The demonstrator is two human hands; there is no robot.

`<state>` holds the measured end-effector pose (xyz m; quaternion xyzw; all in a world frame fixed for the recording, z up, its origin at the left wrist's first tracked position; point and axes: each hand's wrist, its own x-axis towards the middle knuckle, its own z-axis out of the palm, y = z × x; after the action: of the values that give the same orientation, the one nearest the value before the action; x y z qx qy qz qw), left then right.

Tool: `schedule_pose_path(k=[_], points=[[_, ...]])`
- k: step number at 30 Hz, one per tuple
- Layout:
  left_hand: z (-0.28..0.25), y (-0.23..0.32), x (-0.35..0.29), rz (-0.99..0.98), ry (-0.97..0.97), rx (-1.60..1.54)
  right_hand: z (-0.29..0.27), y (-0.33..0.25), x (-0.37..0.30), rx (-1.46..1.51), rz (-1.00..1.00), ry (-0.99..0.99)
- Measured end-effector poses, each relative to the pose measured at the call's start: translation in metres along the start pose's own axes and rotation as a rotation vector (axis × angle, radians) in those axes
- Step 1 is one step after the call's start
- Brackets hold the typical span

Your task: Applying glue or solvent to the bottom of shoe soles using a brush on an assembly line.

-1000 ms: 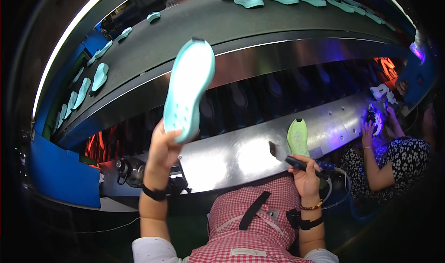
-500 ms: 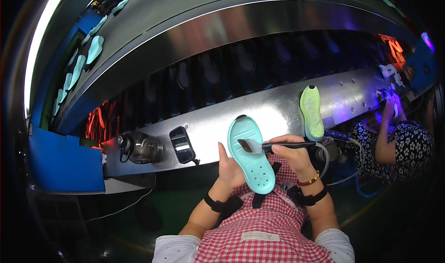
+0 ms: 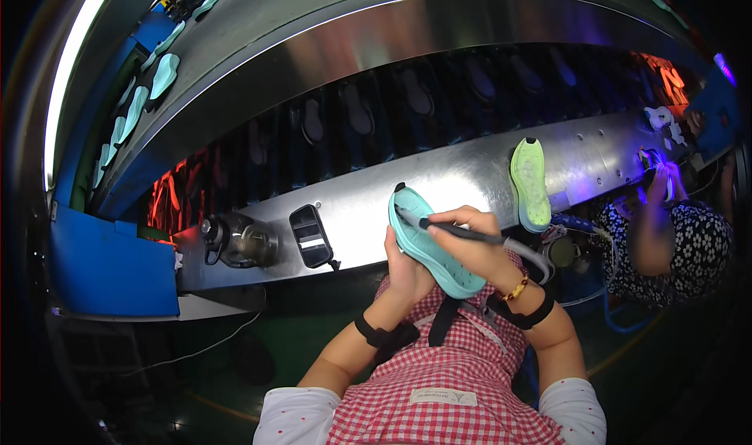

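A turquoise shoe sole with raised edges is tilted in front of me over the near edge of the metal bench. My left hand grips its left side, thumb along the rim. In my right hand is a brush with a black handle and a hose at its back end. Its bristles touch the inside of the sole near the far end, which has a small black tab. A yellow-green sole with a black tab lies on the bench to the right.
On the metal bench stand a dark bottle and a black tray at left. Beyond runs a conveyor with turquoise soles at far left. Another person works at the right.
The turquoise sole has tilted, with its right side raised and its near end moved up and right. The brush has moved toward the far end and left rim.
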<state>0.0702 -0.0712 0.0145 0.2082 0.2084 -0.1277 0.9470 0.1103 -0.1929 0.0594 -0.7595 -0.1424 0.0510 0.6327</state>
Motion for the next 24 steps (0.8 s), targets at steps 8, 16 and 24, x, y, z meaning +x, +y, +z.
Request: schedule_pose_path(k=[8, 16, 24], points=[[-0.017, 0.034, 0.008, 0.108, 0.027, 0.132, -0.043, -0.021, -0.019, -0.147, -0.007, -0.458], [0.025, 0.02, -0.01, -0.093, -0.195, -0.046, -0.038, -0.042, -0.003, 0.24, 0.154, -0.168], [0.036, 0.032, -0.013, -0.057, -0.292, -0.017, -0.045, -0.04, -0.008, 0.296, 0.083, -0.149]])
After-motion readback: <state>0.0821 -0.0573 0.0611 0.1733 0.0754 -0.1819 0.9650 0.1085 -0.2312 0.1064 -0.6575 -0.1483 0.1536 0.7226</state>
